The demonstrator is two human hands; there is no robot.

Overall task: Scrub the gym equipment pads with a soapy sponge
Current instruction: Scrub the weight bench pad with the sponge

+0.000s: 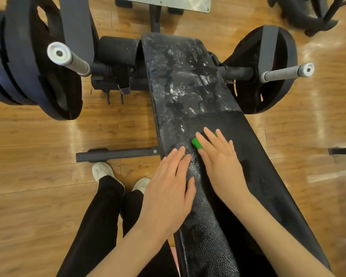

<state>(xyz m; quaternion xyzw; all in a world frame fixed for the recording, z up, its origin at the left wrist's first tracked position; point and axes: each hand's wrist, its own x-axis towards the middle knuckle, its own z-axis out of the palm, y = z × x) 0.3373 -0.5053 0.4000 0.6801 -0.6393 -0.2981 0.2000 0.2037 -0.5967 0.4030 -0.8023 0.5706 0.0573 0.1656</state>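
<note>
On the near half of the long black textured vinyl bench pad [198,92], the right hand [220,164] lies flat with fingers straight and slightly spread, pressing a bright green sponge [196,143] — mostly hidden beneath them. Just beside it, the left hand [168,194] rests flat, fingers together. Farther up, the pad glistens with whitish suds — black weight plates [24,62] flank it over the wooden floor [38,140].

Bare forearms, black trousers [100,216], white trainers [102,170].
</note>
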